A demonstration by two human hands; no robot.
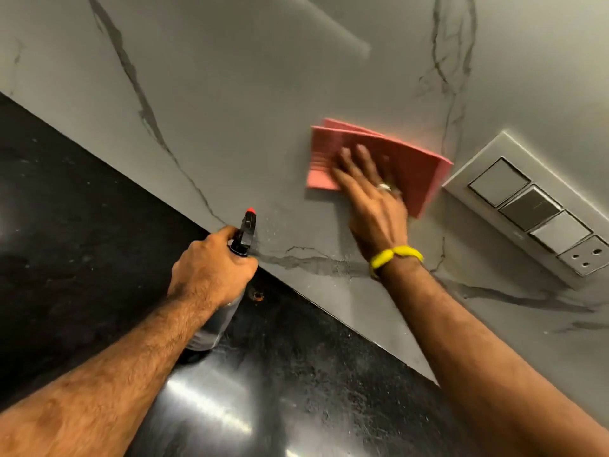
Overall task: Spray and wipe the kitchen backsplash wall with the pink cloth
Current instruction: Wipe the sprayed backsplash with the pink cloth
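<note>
Grey veined marble backsplash wall (230,94) meets a glossy black stone bench (82,225). Right hand (372,196) presses the folded pink cloth (412,166) flat, fingers straight, its long axis running left-right. Left hand (211,268) grips the clear spray bottle (214,324), red-tipped nozzle aimed at the wall.

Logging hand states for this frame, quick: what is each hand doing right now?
Left hand: closed, fingers curled round the spray bottle.
Right hand: open, straight fingers pressing the pink cloth flat against the backsplash wall.
</note>
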